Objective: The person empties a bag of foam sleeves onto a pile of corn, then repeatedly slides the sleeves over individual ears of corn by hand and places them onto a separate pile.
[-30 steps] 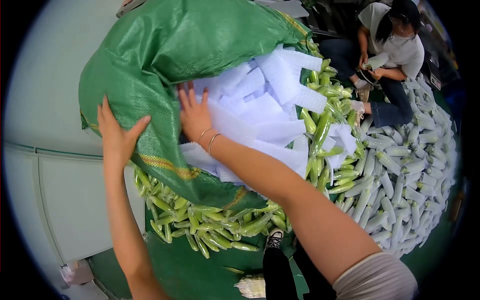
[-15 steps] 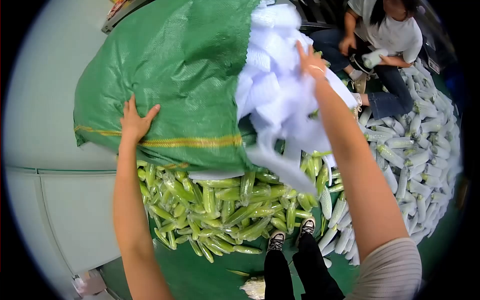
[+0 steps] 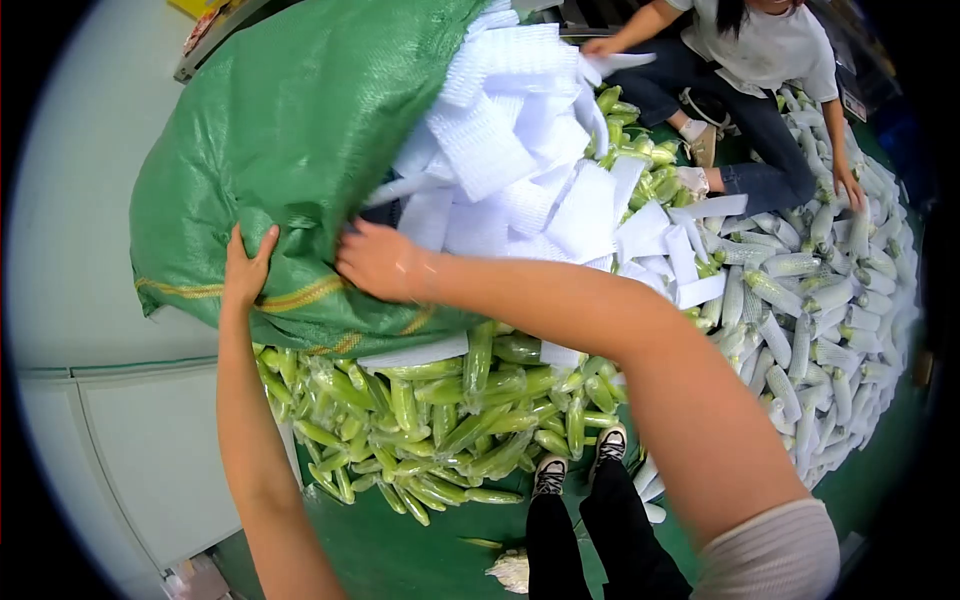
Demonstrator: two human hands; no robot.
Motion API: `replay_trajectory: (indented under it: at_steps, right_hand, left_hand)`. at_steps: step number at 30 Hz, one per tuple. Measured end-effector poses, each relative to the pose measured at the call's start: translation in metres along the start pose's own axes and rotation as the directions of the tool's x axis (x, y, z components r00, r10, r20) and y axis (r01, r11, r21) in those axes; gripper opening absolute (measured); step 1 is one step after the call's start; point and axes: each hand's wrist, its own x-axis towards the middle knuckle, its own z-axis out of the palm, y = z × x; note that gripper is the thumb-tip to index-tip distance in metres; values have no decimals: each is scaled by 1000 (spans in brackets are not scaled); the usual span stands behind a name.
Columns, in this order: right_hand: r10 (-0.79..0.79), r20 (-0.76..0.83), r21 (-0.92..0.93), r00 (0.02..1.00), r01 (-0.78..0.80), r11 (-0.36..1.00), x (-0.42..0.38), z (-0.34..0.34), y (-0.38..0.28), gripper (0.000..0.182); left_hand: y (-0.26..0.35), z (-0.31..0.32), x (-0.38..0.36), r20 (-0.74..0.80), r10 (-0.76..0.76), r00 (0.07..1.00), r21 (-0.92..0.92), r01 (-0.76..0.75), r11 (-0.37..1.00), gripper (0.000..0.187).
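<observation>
A big green woven sack (image 3: 260, 130) with yellow stitching lies tilted, its mouth facing right. White foam net sleeves (image 3: 490, 150) spill from that mouth in a loose heap. My left hand (image 3: 247, 268) rests against the sack's lower left side, thumb and fingers apart. At the lower edge of the mouth, my right hand (image 3: 382, 262) has its fingers curled over the green fabric, and the fingertips are partly hidden by its folds. Beneath and in front of the sack lie long green vegetables (image 3: 440, 400) in clear film.
Another person (image 3: 760, 60) sits at the upper right, one hand near a white sleeve and the other on a large pile of sleeved vegetables (image 3: 800, 330). White panels (image 3: 150, 440) stand at the left. My shoes (image 3: 550, 475) are on the green floor (image 3: 420, 550), close to the vegetables.
My right hand has moved left from the foam sleeves to the sack's rim. The sack mouth is pulled back left, with more sleeves spilled out. The other person's arms have spread apart.
</observation>
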Motion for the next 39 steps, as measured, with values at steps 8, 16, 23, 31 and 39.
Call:
replay_trajectory:
  at_steps: [8,16,23,31,39]
  right_hand:
    - [574,456,-55,680,-622,781,-6,-8,118,42]
    - [659,276,-187,700,-633,751,-128,-26,192,74]
    - [308,90,-130,947,-296,946,-11,90,77,37]
    - [364,331,344,870,-471,812,90,171,26,103]
    - [724,413,345,552,-831,437,89,160,-33,74]
  left_hand:
    - [-37,17,1,0,-95,995,6,95,995,98]
    - [-37,27,13,-20,-86,996,-117,83,990,96]
    - [-24,24,0,57,-208,976,-313,215,925,92]
    - [-257,113,72,113,352,929,-602,-218,768,55]
    - [-124,61,-14,83,-152,985,-840,151,521,48]
